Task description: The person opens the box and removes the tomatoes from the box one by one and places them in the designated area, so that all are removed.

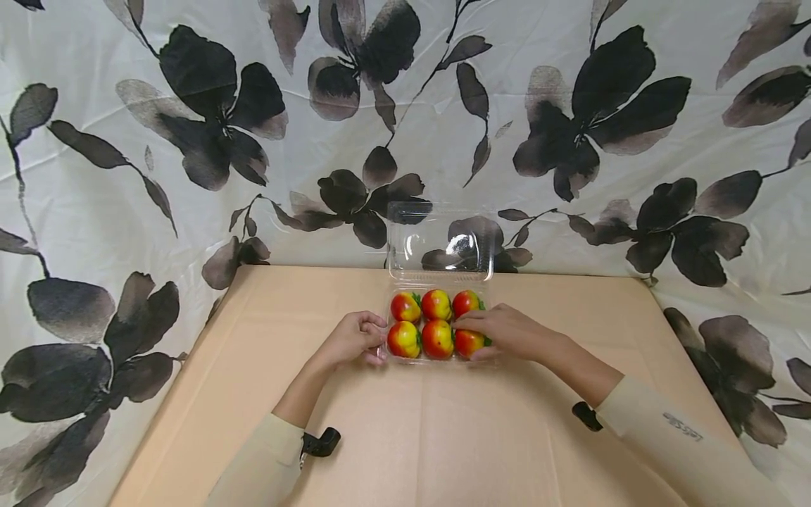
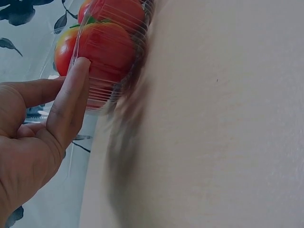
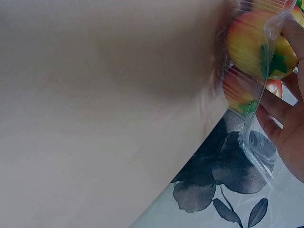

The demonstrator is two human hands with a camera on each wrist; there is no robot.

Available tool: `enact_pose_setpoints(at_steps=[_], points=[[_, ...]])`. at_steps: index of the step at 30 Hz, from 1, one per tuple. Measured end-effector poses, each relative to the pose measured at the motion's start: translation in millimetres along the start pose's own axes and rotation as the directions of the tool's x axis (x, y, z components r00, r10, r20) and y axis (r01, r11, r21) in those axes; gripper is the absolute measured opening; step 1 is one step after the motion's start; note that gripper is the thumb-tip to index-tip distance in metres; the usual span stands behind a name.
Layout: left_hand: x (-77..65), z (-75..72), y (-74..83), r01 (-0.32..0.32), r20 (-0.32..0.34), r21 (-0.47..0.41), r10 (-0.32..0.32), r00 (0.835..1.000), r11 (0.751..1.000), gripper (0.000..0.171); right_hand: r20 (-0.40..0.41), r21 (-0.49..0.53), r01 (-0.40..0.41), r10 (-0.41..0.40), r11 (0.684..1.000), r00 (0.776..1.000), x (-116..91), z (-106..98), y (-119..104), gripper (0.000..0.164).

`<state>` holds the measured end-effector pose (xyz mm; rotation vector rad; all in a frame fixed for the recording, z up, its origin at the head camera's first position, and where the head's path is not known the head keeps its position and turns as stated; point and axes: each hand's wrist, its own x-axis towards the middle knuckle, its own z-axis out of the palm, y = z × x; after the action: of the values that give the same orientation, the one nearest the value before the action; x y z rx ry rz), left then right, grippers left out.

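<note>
A clear plastic clamshell container [image 1: 410,361] holds several red-and-yellow tomatoes [image 1: 437,339] with green leafy tops, set in two rows. Its transparent lid [image 1: 440,243] stands raised at the back. My left hand [image 1: 356,339] pinches the container's left rim between thumb and fingers; in the left wrist view the index finger lies along the outside of the ribbed wall. Over the right end, my right hand [image 1: 507,331] reaches in and grips the front right tomato [image 1: 467,343], fingers at its far side and thumb at its near side. The fingers partly cover that tomato.
The container sits near the back edge of a tan table surface [image 1: 431,429]. Behind and around the table hangs white cloth [image 1: 456,155] with dark flower prints. Dark straps [image 1: 322,442] show at the sleeve cuffs.
</note>
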<state>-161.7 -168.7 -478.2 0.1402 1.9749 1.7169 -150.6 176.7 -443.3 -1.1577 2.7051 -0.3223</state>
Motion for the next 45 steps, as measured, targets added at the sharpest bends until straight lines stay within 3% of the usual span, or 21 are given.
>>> enact_pose_setpoints(at_steps=[12, 22, 35, 45], points=[[0.1, 0.5, -1.5, 0.004, 0.012, -0.009, -0.004, 1.0, 1.0, 0.031, 0.064, 0.11, -0.083, 0.077, 0.99, 0.995, 5, 6, 1, 0.064], [-1.1, 2.0, -2.6, 0.002, -0.001, 0.007, -0.002, 1.0, 1.0, 0.032, 0.051, 0.17, -0.077, 0.069, 0.982, 0.996, 6, 8, 3, 0.061], [-2.8, 1.7, -1.8, 0.001, -0.009, 0.001, -0.001, 1.0, 1.0, 0.032, 0.086, 0.202, -0.128, 0.113, 0.971, 0.99, 8, 2, 1, 0.064], [-4.4, 1.3, -1.8, 0.004, -0.004, 0.005, -0.004, 1.0, 1.0, 0.033, 0.141, 0.238, -0.122, 0.09, 0.964, 0.986, 10, -6, -3, 0.063]])
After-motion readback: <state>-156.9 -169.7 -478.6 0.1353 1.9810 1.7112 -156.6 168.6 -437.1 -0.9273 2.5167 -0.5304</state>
